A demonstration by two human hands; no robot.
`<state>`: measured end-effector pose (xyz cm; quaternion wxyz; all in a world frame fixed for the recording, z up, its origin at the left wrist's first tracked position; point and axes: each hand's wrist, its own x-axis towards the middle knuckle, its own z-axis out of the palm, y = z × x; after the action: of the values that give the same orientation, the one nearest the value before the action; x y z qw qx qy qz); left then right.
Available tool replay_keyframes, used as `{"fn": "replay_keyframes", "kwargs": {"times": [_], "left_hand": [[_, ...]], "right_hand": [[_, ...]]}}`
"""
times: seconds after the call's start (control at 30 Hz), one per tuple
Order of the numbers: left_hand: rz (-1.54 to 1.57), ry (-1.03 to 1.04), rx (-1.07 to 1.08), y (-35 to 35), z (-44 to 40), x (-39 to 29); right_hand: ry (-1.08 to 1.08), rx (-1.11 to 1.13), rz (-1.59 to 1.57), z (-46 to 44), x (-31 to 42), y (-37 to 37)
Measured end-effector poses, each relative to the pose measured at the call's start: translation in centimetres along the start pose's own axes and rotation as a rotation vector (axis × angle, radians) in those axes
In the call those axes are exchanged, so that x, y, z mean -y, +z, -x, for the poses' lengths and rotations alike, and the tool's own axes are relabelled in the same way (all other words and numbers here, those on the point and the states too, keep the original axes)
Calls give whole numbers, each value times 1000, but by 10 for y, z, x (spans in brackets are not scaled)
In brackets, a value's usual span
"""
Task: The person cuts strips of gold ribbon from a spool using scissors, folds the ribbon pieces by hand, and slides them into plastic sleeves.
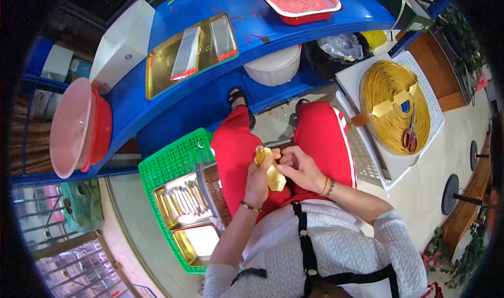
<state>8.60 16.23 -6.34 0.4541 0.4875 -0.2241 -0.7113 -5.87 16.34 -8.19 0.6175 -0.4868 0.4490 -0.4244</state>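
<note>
A shiny gold folded piece (pixel 275 178) is between my two hands, above my lap in red trousers. My left hand (pixel 257 181) is closed round its upper left part, with the thumb along it. Just right of it, my right hand (pixel 302 168) has its thumb and index finger pinched together beside the gold piece; whether anything is between these fingertips is too small to tell. A large coil of gold strip (pixel 386 82) lies on a white surface at the right, with scissors (pixel 411 132) on it.
A green basket (pixel 176 156) at my left holds a tray of slender wrapped pieces (pixel 184 199). On the blue shelf (pixel 126 106) are a gold tray (pixel 157 61) with clear packets, a red-rimmed basin (pixel 299 1) and a pink basin (pixel 71 130). A white bin (pixel 273 67) stands below.
</note>
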Motion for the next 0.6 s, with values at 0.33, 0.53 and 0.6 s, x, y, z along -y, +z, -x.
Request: {"fn": "replay_keyframes", "kwargs": {"times": [0.33, 0.53, 0.6], "left_hand": [[1, 143, 176, -5, -3, -11], [169, 107, 154, 10, 6, -17], [147, 94, 133, 8, 11, -12]], "right_hand": [[202, 188, -119, -1, 11, 12], [106, 186, 194, 8, 17, 10], [-241, 231, 654, 8, 17, -4]]}}
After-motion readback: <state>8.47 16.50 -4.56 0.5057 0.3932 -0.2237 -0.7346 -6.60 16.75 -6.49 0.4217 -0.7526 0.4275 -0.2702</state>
